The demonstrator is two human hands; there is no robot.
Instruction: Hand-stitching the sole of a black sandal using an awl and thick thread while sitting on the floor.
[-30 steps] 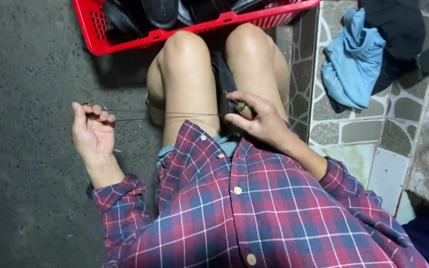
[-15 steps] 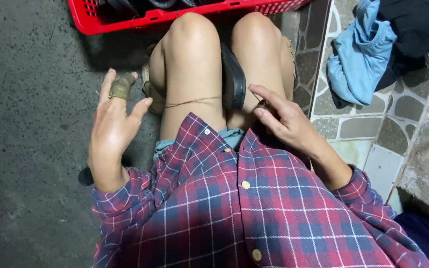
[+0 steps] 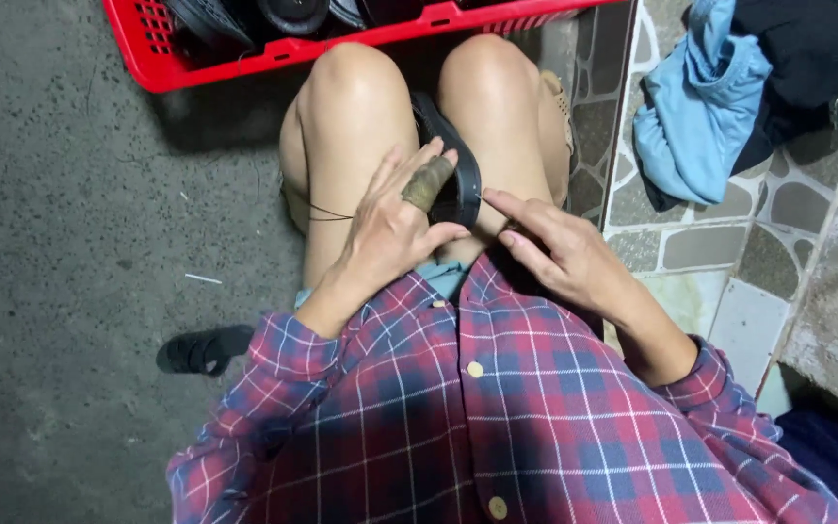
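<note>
Hands over the lap, seen from above. Left hand [image 3: 390, 228] resting on the left thigh, fingers spread and slack, gripping nothing; one finger wrapped in a drab, worn protective sleeve [image 3: 428, 183], its tip touching the edge of the black curved rubber sandal sole [image 3: 453, 165]. Right hand [image 3: 560, 254] likewise open, index and middle fingers extended flat and pointing up-left toward the same sole, tips just beside its lower end but seemingly not quite on it.

Sole wedged between the two bare knees, standing on edge rather than flat. Long axis running away from the body, from the lap up toward the red plastic crate [image 3: 244, 60] beyond the knees; far end pointing at the crate, near end curving down between both hands. Lying just ahead of the left fingertips and up-left of the right ones; left hand the nearer, already in contact through the sleeved finger.

Thin dark thread [image 3: 327, 213] stretched across the left thigh, near the left hand's thumb side; whether tied to the sole, not possible to tell.

Elsewhere: more dark footwear heaped in the crate, a black strap piece [image 3: 204, 349] on the grey concrete floor to the left, light blue crumpled cloth [image 3: 695, 116] on the stone paving to the right.
</note>
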